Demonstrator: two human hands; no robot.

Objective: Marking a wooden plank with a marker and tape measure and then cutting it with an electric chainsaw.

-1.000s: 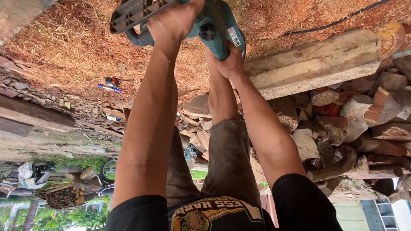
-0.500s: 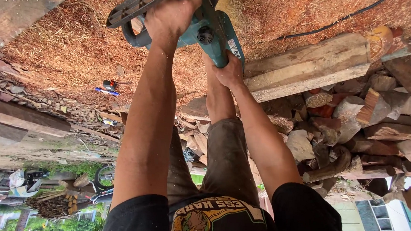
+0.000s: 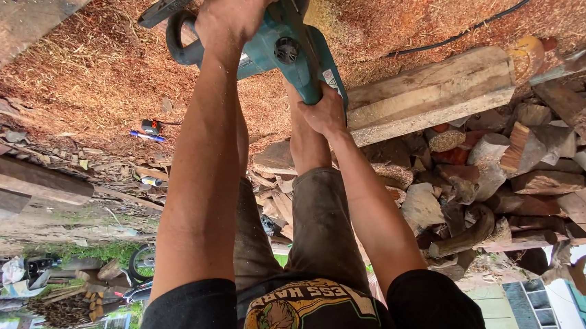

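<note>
Two hands, one saw; entries run left to right

- Ground [image 3: 94,75]: covered in reddish sawdust and chips, with a weathered plank [image 3: 19,180] lying at the far left.
- Left hand [image 3: 238,14]: closed in a full fist round the front handle of the saw.
- Chainsaw [image 3: 284,45]: teal body, held low over the sawdust beyond the person's legs [image 3: 321,217], just beside the end of the beam. The bar runs out of frame, so what it touches cannot be told.
- Right hand [image 3: 323,111]: wrapped tight round the rear grip, touching the beam's near end or nearly so.
- Beam [image 3: 432,93]: pale, squared, lying flat.
- Firewood pile [image 3: 513,163]: split logs heaped behind the beam.
- Cable [image 3: 489,17]: black, trailing across the sawdust well apart from the saw.

Handling note, as judgement: keep both fists locked and the arms firm, and keep the legs and the cable away from the bar
</note>
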